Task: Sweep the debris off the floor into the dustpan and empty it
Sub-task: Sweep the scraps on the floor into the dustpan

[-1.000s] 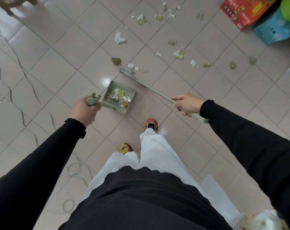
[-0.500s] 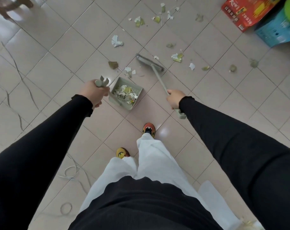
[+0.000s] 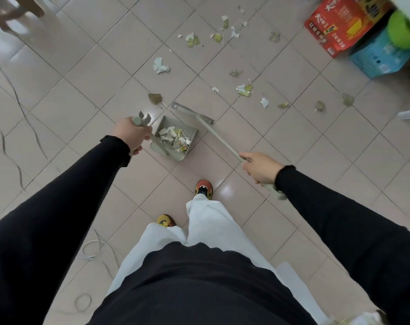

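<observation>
A: Fingers first. State?

B: My left hand (image 3: 131,134) is clenched round the top of the dustpan handle (image 3: 142,124); my right hand (image 3: 261,168) is wrapped on the broom handle (image 3: 219,140), near its upper end. Both grasping, nothing released.

A: Tools?

B: Dustpan (image 3: 174,139) on the tile floor (image 3: 87,73) ahead of my shoes, partly filled with torn paper. Broom head (image 3: 191,113) lies just beyond the pan's mouth, near touching its far lip.

A: Step in hand?

B: Judged mid-sweep. Much debris is loose: a dry leaf (image 3: 155,98) just left of the broom head, a crumpled paper scrap (image 3: 160,66) further out, a scatter of scraps (image 3: 244,89) to the right, more near the red carton (image 3: 347,22).

A: Next?

B: Reach the broom past the leaf, draw it back into the pan, hold the pan steady. Emptying not yet due.
</observation>
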A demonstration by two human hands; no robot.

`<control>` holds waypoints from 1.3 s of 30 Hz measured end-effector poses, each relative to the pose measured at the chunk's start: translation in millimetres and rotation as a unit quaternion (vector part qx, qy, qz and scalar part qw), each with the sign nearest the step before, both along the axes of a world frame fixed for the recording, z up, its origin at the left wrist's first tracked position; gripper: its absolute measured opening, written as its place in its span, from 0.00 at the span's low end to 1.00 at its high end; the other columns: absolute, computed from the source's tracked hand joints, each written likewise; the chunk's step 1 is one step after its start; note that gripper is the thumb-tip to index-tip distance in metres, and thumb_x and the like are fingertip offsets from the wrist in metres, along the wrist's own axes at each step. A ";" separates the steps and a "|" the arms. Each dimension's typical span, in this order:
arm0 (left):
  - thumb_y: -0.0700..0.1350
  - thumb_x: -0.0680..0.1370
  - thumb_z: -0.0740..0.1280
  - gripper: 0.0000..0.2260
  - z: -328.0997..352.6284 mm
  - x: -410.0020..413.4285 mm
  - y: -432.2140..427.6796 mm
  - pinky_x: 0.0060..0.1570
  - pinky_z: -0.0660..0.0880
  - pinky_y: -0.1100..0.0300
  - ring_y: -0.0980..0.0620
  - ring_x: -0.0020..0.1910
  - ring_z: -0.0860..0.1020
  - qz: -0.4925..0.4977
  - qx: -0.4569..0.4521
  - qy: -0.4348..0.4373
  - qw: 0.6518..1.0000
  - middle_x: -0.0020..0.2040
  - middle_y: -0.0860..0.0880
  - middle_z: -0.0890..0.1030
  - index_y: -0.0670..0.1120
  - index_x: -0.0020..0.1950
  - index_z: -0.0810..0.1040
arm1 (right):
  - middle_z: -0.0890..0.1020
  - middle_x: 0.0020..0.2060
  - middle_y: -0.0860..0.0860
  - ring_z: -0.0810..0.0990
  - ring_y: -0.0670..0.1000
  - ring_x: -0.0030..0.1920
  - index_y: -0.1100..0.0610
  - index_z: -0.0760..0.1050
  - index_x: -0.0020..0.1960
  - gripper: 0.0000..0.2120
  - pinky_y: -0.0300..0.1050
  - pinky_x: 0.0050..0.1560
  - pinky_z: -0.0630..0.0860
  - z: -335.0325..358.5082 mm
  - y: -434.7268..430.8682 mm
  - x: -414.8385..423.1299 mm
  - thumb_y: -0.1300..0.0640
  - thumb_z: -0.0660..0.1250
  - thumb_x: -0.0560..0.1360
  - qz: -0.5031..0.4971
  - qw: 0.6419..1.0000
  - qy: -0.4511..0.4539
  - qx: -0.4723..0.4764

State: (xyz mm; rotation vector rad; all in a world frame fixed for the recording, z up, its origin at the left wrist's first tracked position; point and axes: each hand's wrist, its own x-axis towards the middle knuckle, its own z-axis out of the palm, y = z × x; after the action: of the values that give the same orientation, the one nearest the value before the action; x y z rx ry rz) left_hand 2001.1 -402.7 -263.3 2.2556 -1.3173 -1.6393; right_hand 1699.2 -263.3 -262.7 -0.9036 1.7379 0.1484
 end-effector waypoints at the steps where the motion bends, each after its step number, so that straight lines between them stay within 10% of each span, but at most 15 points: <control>1: 0.44 0.81 0.64 0.06 0.3 -0.9 1.1 0.28 0.67 0.60 0.51 0.28 0.68 0.002 -0.001 -0.001 1.000 0.50 0.43 0.80 0.44 0.56 0.75 | 0.78 0.42 0.52 0.75 0.54 0.33 0.52 0.67 0.75 0.24 0.43 0.32 0.72 -10.3 -9.1 7.8 0.62 0.54 0.80 0.018 1.000 0.010 0.001; 5: 0.44 0.81 0.64 0.06 -1.0 -1.6 4.4 0.28 0.67 0.61 0.51 0.28 0.68 0.005 -0.007 0.002 1.000 0.50 0.43 0.81 0.44 0.56 0.75 | 0.80 0.54 0.60 0.76 0.57 0.41 0.57 0.68 0.74 0.22 0.48 0.44 0.76 -32.1 -23.0 23.7 0.65 0.54 0.80 0.038 0.998 0.007 0.057; 9: 0.45 0.80 0.65 0.08 -4.1 2.7 9.9 0.28 0.67 0.61 0.51 0.28 0.68 0.019 -0.014 0.006 1.000 0.51 0.43 0.82 0.43 0.57 0.76 | 0.73 0.37 0.54 0.70 0.50 0.27 0.51 0.70 0.73 0.23 0.43 0.26 0.69 -5.1 7.4 -4.2 0.62 0.55 0.80 -0.016 0.998 -0.052 0.044; 14: 0.45 0.80 0.65 0.07 -0.7 20.6 12.4 0.26 0.68 0.62 0.51 0.28 0.70 0.033 -0.029 0.001 0.999 0.54 0.41 0.83 0.45 0.56 0.77 | 0.74 0.40 0.53 0.70 0.50 0.28 0.47 0.65 0.77 0.25 0.43 0.26 0.69 7.7 21.3 -12.9 0.58 0.57 0.80 -0.078 0.994 -0.076 0.012; 24: 0.45 0.80 0.65 0.14 -4.4 72.4 -30.0 0.27 0.68 0.60 0.51 0.28 0.69 0.049 -0.018 -0.012 0.999 0.55 0.40 0.83 0.40 0.63 0.76 | 0.80 0.51 0.61 0.79 0.58 0.40 0.56 0.69 0.73 0.21 0.45 0.32 0.74 -45.7 -149.4 75.5 0.62 0.54 0.81 0.033 0.999 0.002 -0.028; 28: 0.44 0.80 0.66 0.12 -7.7 88.5 -53.4 0.27 0.67 0.60 0.51 0.28 0.69 0.049 -0.007 -0.006 0.999 0.51 0.42 0.82 0.40 0.60 0.76 | 0.77 0.38 0.54 0.78 0.52 0.34 0.63 0.72 0.70 0.20 0.42 0.28 0.72 -54.8 -177.8 100.7 0.65 0.62 0.79 0.071 0.997 0.039 -0.016; 39: 0.43 0.80 0.64 0.08 -2.6 102.9 -78.9 0.26 0.69 0.61 0.51 0.28 0.69 0.020 0.004 0.029 0.999 0.50 0.42 0.81 0.42 0.57 0.76 | 0.73 0.38 0.51 0.69 0.48 0.26 0.44 0.66 0.76 0.23 0.38 0.22 0.67 25.5 -57.3 62.7 0.57 0.56 0.82 0.036 0.998 -0.020 0.050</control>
State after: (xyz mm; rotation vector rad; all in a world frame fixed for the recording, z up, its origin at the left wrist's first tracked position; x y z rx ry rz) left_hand 2104.0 -481.6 -265.8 2.2067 -1.2478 -1.6857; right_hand 1761.8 -320.6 -237.2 -0.8904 1.6463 0.2602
